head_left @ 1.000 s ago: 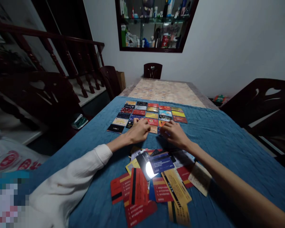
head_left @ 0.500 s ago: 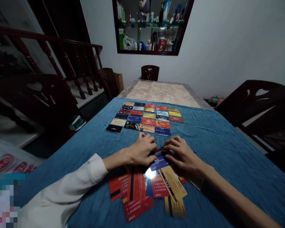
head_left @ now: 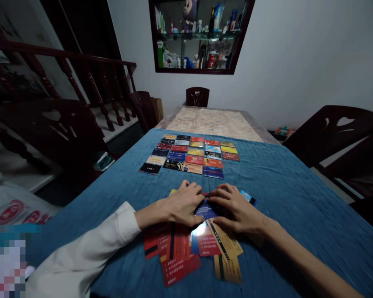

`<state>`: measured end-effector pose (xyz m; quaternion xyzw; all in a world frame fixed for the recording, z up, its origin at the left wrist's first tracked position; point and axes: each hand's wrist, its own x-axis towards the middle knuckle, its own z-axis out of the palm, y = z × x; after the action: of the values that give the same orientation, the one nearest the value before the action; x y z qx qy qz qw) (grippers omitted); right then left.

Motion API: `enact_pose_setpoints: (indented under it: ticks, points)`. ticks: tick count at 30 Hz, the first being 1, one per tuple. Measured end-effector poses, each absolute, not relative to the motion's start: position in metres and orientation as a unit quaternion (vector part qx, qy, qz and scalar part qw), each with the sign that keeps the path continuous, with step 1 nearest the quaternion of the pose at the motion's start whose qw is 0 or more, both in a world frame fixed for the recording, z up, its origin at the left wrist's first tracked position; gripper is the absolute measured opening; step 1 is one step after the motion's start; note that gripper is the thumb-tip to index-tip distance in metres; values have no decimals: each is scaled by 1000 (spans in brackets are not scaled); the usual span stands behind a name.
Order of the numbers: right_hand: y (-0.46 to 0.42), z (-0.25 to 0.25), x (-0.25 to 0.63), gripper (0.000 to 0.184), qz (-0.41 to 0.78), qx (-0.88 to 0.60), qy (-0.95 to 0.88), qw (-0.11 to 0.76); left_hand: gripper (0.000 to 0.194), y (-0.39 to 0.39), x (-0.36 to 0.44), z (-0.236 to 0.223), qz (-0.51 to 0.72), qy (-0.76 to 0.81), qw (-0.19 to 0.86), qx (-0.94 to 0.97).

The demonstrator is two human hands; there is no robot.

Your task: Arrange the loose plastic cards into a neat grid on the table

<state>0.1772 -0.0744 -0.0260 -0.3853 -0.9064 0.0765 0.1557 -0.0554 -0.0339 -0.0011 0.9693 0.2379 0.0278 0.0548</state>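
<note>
A loose heap of plastic cards (head_left: 202,244) lies near me on the blue cloth (head_left: 286,186). My left hand (head_left: 183,205) and my right hand (head_left: 236,209) rest on the far end of the heap, fingers curled, fingertips meeting over a dark blue card (head_left: 206,210). Whether either hand has a card in its grip is hidden by the fingers. Further off, a tidy grid of cards (head_left: 191,153) lies face up in rows, well apart from both hands.
Beyond the cloth the table's bare patterned top (head_left: 214,120) shows. Dark wooden chairs stand at the far end (head_left: 197,96), at the left (head_left: 59,128) and at the right (head_left: 338,136). A stair railing (head_left: 90,82) runs along the left. A wall cabinet (head_left: 199,35) holds bottles.
Both hands have drawn back from the near edge of the card grid to the loose heap. A new blue card lies at the grid's near right corner.
</note>
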Motion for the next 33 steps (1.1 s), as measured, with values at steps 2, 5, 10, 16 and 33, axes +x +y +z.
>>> enact_pose_setpoints:
  ticks: [2, 5, 10, 16, 33]
  points:
    - [-74, -26, 177, 46, 78, -386, -906, 156, 30, -34, -56, -2, 33, 242, 54, 968]
    - [-73, -27, 177, 43, 80, -386, -906, 156, 26, -35, -57, -4, 35, 245, 49, 968]
    - [-72, -27, 176, 41, 83, -384, -907, 151, 25, -36, -59, -6, 44, 246, 49, 967]
    - [-70, -26, 174, 44, 82, -383, -907, 153, 23, -33, -63, -11, 76, 247, 42, 965]
    - [-62, -37, 180, 30, 71, -380, -896, 219, 20, -17, -66, -17, 130, 255, 99, 953]
